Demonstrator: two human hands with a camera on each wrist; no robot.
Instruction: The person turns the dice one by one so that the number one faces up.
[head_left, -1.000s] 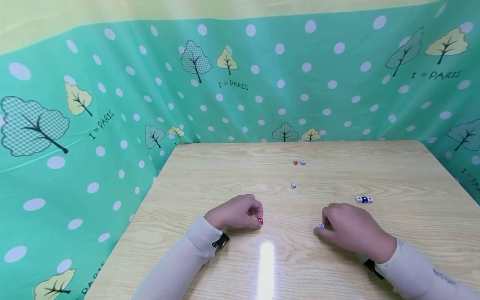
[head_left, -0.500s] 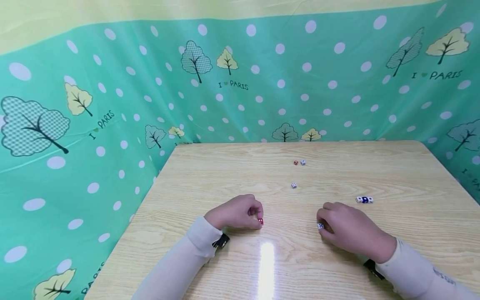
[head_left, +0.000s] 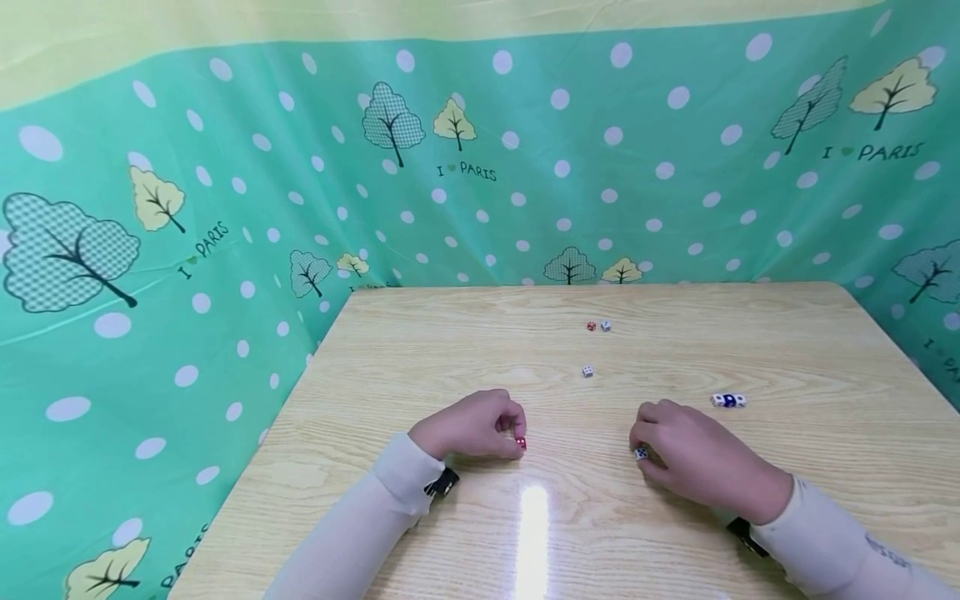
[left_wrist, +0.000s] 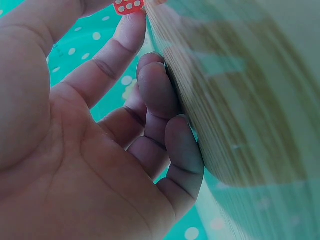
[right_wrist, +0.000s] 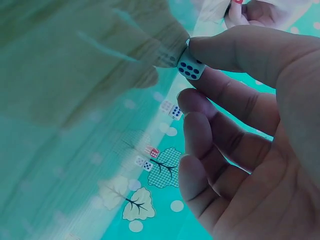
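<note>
On the near left of the table, my left hand (head_left: 480,423) pinches a red die (head_left: 521,443) between thumb and index finger. White pips show on that red die (left_wrist: 129,6) at the top edge of the left wrist view, and the other fingers curl beside the tabletop. To the right, my right hand (head_left: 693,454) holds a white die with blue pips (head_left: 641,453). In the right wrist view the thumb and index finger grip this white die (right_wrist: 191,67) close over the table surface, its six-pip side showing.
A row of three dice (head_left: 729,401), white, blue and white, lies beyond my right hand. A lone white die (head_left: 588,372) sits mid-table. Farther back are a red die (head_left: 591,327) and another white die (head_left: 606,326). A green patterned curtain (head_left: 480,225) surrounds the wooden table (head_left: 420,350).
The right thumb has drawn back to the right and the index finger has shifted left around the white die, which has turned slightly. The left hand and the red die have stayed still.
</note>
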